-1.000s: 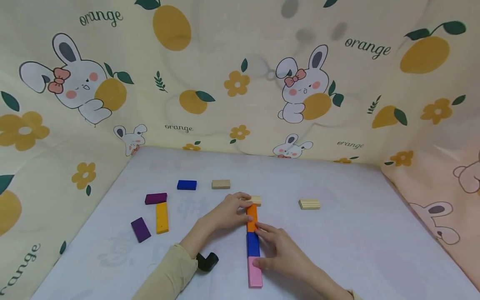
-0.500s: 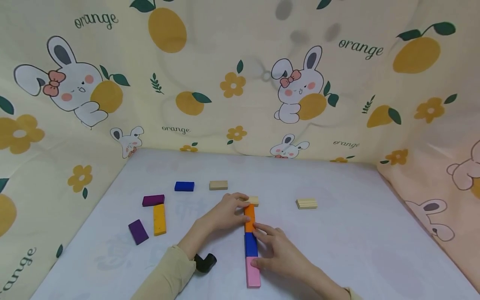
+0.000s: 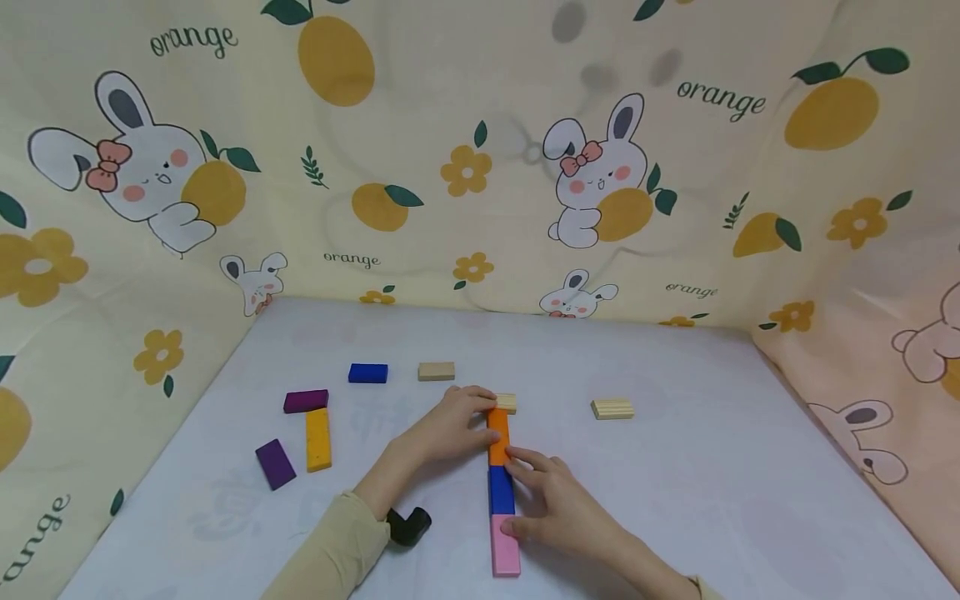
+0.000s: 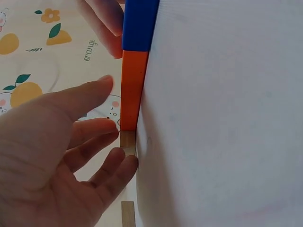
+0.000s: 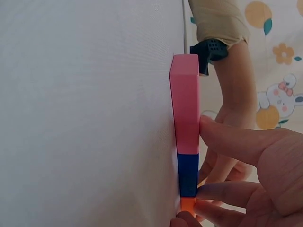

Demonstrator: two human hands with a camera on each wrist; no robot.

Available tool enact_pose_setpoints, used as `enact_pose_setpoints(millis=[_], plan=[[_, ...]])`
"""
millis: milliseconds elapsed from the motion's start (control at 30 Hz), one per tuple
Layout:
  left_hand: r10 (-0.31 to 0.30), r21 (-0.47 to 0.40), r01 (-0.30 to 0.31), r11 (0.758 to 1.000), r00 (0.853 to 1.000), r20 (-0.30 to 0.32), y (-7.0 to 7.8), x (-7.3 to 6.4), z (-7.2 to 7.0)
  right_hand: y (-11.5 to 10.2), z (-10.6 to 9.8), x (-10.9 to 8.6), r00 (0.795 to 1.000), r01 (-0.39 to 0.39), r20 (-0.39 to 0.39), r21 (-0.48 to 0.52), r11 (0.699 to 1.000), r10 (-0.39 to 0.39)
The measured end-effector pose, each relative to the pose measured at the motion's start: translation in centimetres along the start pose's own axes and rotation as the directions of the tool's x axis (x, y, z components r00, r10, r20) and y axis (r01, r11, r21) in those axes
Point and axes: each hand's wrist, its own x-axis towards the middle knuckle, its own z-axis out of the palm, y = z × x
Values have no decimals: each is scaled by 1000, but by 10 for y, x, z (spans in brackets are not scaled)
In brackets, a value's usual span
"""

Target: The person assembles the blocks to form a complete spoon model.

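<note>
A straight row runs away from me in the head view: a pink block (image 3: 506, 546) nearest, then a blue block (image 3: 502, 490), an orange block (image 3: 498, 435) and a pale wooden block (image 3: 507, 403) at the far end. My left hand (image 3: 447, 427) is beside the far end, its fingertips at the wooden block's left edge and the thumb near the orange one. The left wrist view shows a gap between that thumb and the orange block. My right hand (image 3: 564, 510) touches the row from the right, thumb on the pink block and fingers by the blue-orange joint.
Farther left lie two purple blocks (image 3: 276, 464), a yellow block (image 3: 318, 439) and another blue block (image 3: 368, 373). One more wooden block (image 3: 437, 372) lies at the back, and a ridged wooden piece (image 3: 612, 409) at right. A black wrist device (image 3: 409, 527) sits by the left sleeve.
The left fingertips have drawn slightly left, uncovering more of the wooden block. The right hand and the row keep their places, while the head view has shifted a little.
</note>
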Motion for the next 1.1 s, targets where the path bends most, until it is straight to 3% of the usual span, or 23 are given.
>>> enact_pose_setpoints(millis=[267,367,467,633,800,967,1100], plan=[[-92,24,94,995,993,-75,4,-7,-13,0,-1,2,1000,6,5,-3,1000,-6],[-95,89,105,990,989,-109,4,-19,-23,-1,-2,2,1000,7,-7,-3,1000,-7],[-94,140,113,984,986,-136,-4,-40,-36,-2,-2,2,1000,-5,-4,3,1000,5],[-129,77,147,986,970,-205,-29,-85,-70,-2,-1,3,1000,-8,6,5,1000,8],[-166,-38,162,986,951,-260,-70,-125,-99,0,0,2,1000,-9,17,9,1000,8],[-264,-120,242,963,938,-225,-107,-155,-114,1,0,3,1000,-6,24,11,1000,6],[-270,-152,243,958,944,-191,-124,-167,-119,0,-1,2,1000,1,18,15,1000,-1]])
